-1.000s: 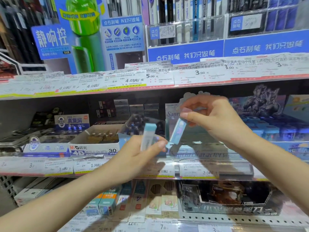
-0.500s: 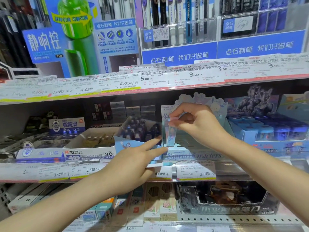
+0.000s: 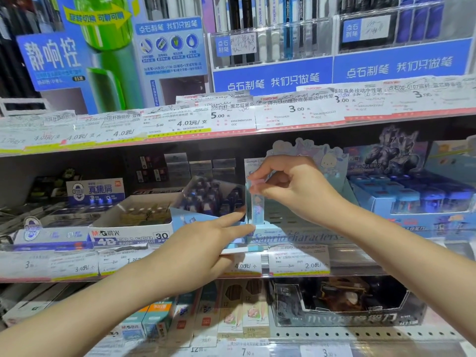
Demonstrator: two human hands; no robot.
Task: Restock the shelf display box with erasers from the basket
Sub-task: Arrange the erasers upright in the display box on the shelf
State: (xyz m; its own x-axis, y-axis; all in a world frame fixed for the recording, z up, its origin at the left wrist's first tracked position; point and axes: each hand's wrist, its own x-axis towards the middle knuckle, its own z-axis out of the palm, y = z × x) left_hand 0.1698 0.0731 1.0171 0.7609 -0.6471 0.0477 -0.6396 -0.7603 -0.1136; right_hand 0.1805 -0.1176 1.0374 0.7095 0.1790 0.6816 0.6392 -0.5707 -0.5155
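Note:
A pale blue display box lettered "Sanrio characters" stands on the middle shelf, with a cartoon backing card rising behind it. My right hand pinches the top of a slim light-blue eraser, which stands upright at the box's front left corner. My left hand lies below it with fingers stretched out, touching the box's front left edge; it also has a small light-blue item under its fingers, and I cannot tell whether it grips it. The basket is out of view.
Left of the display box stand a tilted purple-blue box and a white M&G 4B eraser box. A blue box of sharpeners sits at the right. Price tags line the shelf edge. More stock fills the shelf below.
My right hand has lowered its eraser from mid-air into the box's left front corner. My left hand, which held another eraser up, has dropped to the box's front edge with fingers extended.

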